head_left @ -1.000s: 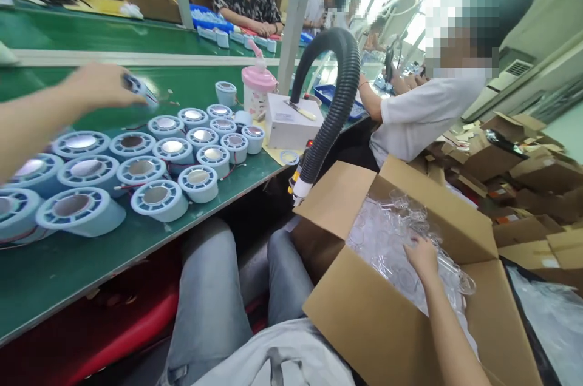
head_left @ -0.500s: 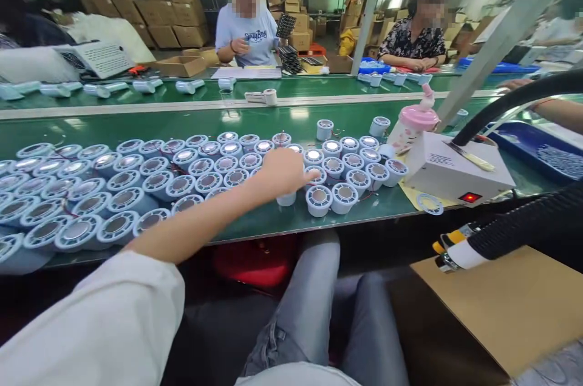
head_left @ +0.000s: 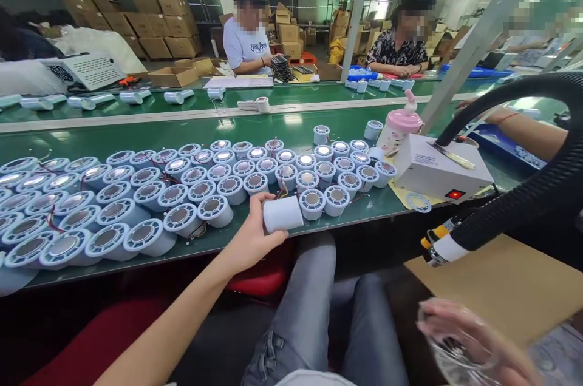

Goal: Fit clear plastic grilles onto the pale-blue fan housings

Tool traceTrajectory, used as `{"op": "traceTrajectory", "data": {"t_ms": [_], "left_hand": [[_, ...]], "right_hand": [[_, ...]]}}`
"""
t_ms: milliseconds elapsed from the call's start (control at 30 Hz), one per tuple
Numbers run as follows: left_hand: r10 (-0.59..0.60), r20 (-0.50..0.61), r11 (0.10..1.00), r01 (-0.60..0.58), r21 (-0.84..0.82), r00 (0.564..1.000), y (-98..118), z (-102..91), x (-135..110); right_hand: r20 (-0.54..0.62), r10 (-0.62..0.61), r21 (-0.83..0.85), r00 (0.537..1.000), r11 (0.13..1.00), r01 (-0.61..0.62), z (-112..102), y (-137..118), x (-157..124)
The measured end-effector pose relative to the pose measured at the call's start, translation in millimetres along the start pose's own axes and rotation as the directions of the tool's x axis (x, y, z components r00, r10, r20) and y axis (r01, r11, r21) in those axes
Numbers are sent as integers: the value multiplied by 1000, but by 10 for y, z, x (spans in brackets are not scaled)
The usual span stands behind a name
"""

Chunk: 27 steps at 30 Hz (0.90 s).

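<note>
My left hand is closed round a light blue cylindrical housing, tipped on its side at the table's front edge, with red and yellow wires at its upper side. Beside it stand many similar housings with slotted rims and round grey centres. At the lower right, my right hand is smeared by motion, its fingers curled round a clear, round, ribbed plastic piece. That hand is over the brown cardboard, apart from the table.
A white box with a lit red switch stands right, with a brush on top. A black hose arches past it. A pink-lidded cup is behind. A loose blue ring lies at the edge. Co-workers sit across the green belt.
My left hand, earlier over the housings, has drawn back towards me with one housing tipped over in it. My right hand has come into view at the lower right with the clear piece.
</note>
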<state>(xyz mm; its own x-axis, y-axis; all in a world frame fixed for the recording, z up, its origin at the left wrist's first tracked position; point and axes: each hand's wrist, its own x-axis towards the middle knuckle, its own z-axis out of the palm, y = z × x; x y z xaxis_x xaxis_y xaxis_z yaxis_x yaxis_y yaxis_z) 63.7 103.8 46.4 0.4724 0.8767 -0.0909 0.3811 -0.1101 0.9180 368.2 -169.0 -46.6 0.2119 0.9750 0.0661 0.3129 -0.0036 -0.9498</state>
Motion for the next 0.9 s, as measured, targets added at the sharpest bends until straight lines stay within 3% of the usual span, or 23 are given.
{"op": "traceTrajectory", "data": {"t_ms": [33, 100, 167, 200, 267, 333, 400, 467, 533, 700, 900], "left_hand": [[-56, 43, 968, 64, -241, 998, -19, 61, -72], [-168, 244, 775, 281, -566, 955, -50, 229, -174], [-259, 457, 600, 513, -614, 851, -81, 416, -225], [-292, 535, 569, 593, -570, 793, -97, 500, -236], [-290, 630, 613, 645, -456, 720, -121, 625, -239], [-191, 689, 757, 552, -350, 699, -114, 684, -228], [-63, 694, 922, 308, -234, 717, -70, 691, -217], [62, 625, 994, 6, -106, 778, -11, 678, -215], [155, 553, 983, -184, -2, 818, 22, 674, -226], [246, 425, 966, -257, -32, 871, -116, 733, -246], [375, 441, 922, -378, -86, 815, -331, 790, -207]], "right_hand": [[87, -55, 18, 995, 998, 54, 151, -94, 58], [151, -156, -67, 976, 984, 168, 438, -305, 216], [210, -212, -250, 954, 932, 262, 671, -492, 393], [212, -258, -346, 942, 882, 320, 762, -564, 472], [164, -359, -530, 919, 754, 389, 895, -654, 595], [107, -409, -674, 906, 640, 369, 969, -690, 664], [81, -369, -736, 926, 604, 305, 997, -697, 690], [80, -288, -719, 954, 647, 256, 992, -696, 693], [81, -195, -658, 978, 727, 199, 970, -701, 686], [98, -34, -417, 995, 906, 71, 909, -748, 662], [-35, 55, -79, 998, 995, -58, 908, -776, 652]]}}
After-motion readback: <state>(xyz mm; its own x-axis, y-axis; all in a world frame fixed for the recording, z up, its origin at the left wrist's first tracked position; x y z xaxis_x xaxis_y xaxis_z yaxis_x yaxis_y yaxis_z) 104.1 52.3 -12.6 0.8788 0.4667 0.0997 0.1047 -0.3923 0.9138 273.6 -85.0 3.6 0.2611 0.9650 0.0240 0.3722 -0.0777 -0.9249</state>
